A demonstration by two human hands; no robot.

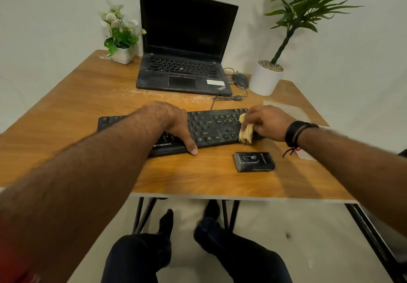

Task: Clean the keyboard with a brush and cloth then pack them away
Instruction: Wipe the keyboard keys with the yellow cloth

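Note:
A black keyboard (pixel 211 126) lies across the middle of the wooden table (pixel 88 97). My left hand (pixel 174 124) rests flat on its centre, fingers spread, thumb over the front edge, gripping nothing. My right hand (pixel 267 123) is closed on a crumpled yellowish cloth (pixel 245 132), which presses on the keyboard's right end. A small black box (pixel 253 161) lies on the table just in front of the keyboard's right end. I see no brush.
An open black laptop (pixel 185 62) stands behind the keyboard, with a black mouse (pixel 240 80) and cables to its right. A white flower pot (pixel 122 54) is back left, a tall potted plant (pixel 265 77) back right. A clear plastic bag (pixel 288 109) lies beyond my right hand.

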